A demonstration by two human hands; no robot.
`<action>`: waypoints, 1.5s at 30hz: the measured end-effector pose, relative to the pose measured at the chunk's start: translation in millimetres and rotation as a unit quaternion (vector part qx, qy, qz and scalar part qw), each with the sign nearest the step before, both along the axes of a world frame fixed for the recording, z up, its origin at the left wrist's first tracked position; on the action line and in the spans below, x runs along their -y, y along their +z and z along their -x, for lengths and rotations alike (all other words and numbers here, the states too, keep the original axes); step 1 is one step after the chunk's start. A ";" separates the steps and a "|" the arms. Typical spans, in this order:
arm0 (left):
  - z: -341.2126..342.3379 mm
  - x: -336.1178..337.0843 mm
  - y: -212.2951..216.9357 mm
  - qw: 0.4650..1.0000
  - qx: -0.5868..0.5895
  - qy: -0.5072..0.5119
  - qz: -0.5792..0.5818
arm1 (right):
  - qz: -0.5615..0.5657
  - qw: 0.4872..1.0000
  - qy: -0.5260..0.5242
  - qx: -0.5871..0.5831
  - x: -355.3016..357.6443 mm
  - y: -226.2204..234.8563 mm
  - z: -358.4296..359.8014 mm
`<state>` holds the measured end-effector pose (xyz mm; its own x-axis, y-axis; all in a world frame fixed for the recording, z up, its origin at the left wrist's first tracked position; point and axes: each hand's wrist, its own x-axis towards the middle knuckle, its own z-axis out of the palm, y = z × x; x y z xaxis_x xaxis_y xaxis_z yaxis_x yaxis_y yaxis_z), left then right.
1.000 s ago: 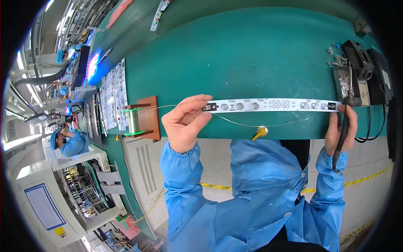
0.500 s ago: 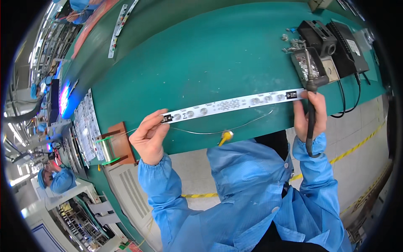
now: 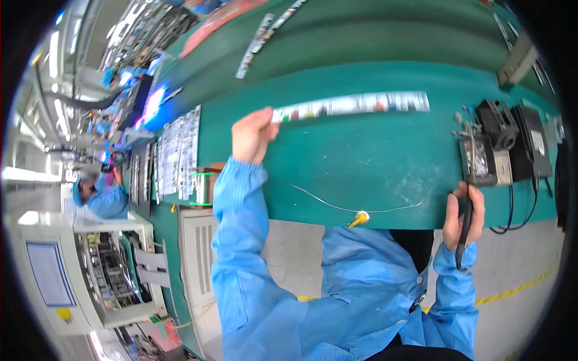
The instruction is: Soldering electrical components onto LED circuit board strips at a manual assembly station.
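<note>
My left hand [image 3: 251, 135] is stretched out over the green bench [image 3: 373, 162] and grips one end of a long white circuit strip [image 3: 352, 106], which hangs in the air above the bench top. My right hand [image 3: 462, 212] is at the bench's near edge, closed around the black handle of a soldering iron [image 3: 465, 225] whose tip points at its stand [image 3: 477, 157]. A thin wire [image 3: 361, 209] with a yellow end lies on the bench between my hands.
Black boxes with cables [image 3: 521, 141] stand at the right. A solder spool on a wooden holder [image 3: 203, 186] and stacked white boards [image 3: 177, 150] lie left. More strips [image 3: 259, 39] lie on the far belt. Another person in blue [image 3: 99, 192] works at far left near a machine [image 3: 78, 271].
My right hand has let go of the strip and stays low with the iron. My left hand has carried the strip away from me, further over the bench.
</note>
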<state>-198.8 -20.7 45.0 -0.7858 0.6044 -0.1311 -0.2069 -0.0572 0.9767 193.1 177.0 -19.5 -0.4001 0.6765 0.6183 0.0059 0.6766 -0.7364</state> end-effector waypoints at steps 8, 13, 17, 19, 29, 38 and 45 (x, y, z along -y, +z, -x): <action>1.0 -47.8 43.7 0.998 -0.009 0.012 0.055 | 0.047 0.998 -0.038 -0.019 3.6 -11.1 4.6; 8.9 49.2 89.6 0.962 -0.229 0.103 0.108 | 0.077 0.995 -0.069 -0.013 1.0 -11.2 -1.4; 87.0 194.8 59.3 0.825 -0.312 0.295 0.367 | 0.058 0.996 -0.067 0.010 1.2 -9.3 2.2; 107.3 254.4 22.5 0.760 -0.354 0.247 0.485 | 0.046 0.997 -0.060 0.009 2.9 -7.2 5.8; 102.1 229.6 -21.3 0.610 -0.415 0.214 0.641 | 0.023 0.994 -0.107 0.026 2.0 -6.9 9.9; 131.5 238.2 -13.6 0.674 -0.292 0.206 0.647 | 0.036 0.993 -0.108 0.017 5.0 -6.3 12.4; 140.8 226.9 -13.6 0.717 -0.238 0.141 0.640 | 0.046 0.992 -0.112 0.018 2.5 -8.1 4.7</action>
